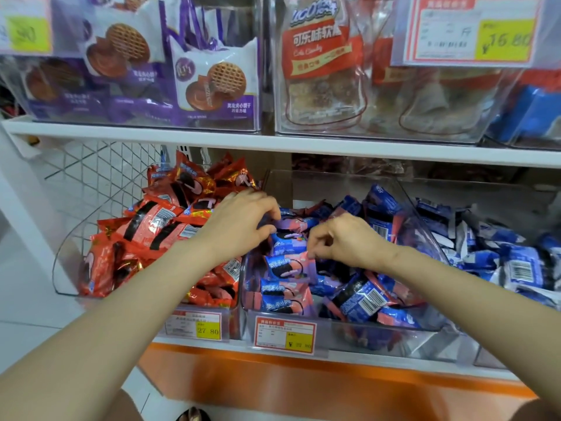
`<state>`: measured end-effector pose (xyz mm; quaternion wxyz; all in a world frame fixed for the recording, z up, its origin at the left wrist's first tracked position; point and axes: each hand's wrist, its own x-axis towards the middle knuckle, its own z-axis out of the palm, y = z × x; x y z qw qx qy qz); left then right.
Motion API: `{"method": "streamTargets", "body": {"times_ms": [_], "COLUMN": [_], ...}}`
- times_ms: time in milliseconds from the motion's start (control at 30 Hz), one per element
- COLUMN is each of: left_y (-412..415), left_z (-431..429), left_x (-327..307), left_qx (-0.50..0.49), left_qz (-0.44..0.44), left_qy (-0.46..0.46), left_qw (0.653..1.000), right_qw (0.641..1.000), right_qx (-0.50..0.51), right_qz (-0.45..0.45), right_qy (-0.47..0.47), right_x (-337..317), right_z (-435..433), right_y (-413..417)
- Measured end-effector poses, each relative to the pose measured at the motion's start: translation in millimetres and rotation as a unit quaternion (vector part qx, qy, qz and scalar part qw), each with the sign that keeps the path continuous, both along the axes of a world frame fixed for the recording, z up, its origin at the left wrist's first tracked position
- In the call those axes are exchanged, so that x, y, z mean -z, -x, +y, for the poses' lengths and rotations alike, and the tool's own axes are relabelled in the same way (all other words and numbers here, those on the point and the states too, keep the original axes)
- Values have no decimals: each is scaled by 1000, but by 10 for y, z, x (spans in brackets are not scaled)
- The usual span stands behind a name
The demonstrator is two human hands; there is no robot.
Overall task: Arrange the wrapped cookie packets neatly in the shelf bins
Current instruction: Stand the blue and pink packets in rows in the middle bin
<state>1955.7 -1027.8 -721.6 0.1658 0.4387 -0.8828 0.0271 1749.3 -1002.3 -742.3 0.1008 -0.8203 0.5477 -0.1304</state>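
Gripping crosswise upper packet (296,223), left hand (239,223), right hand (343,238) pinching lower packet (285,264)

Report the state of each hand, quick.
Left hand: grips a pink-and-blue packet in the middle bin.
Right hand: pinches the edge of a second packet just below.

White shelf board (303,147), orange base panel (303,387), white tiled floor (24,329).
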Motion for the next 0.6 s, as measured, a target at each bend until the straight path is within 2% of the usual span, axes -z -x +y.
{"method": "streamTargets", "body": {"times_ms": [100, 200, 267, 300, 367, 433, 533, 600], "left_y": [24, 37, 59, 76, 117, 154, 178, 178], "left_z": [5, -1, -9, -16, -34, -58, -77, -93], "left_x": [-8, -45, -50, -43, -13, 21, 44, 55], "left_qx": [-15, -43, -48, -50, -60, -61, -56, -44], "left_qz": [40, 94, 103, 99, 78, 55, 25, 15], "left_qy": [1, 10, 7, 5, 8, 22, 21, 14], "left_qw": [999, 995, 993, 994, 995, 996, 998, 999], "right_qw": [986, 952, 930, 927, 933, 946, 965, 956], "right_qx": [8, 66, 102, 121, 164, 205, 255, 273], "right_qz": [-156, -293, -353, -353, -320, -249, -26, 47], "right_qy": [-50, -60, -35, -17, 17, 36, 59, 99], "right_x": [-112, -249, -283, -281, -240, -189, -116, -97], "right_z": [4, -50, -134, -184, -289, -397, -462, -439], "right_y": [115, 204, 232, 232, 211, 182, 124, 107]}}
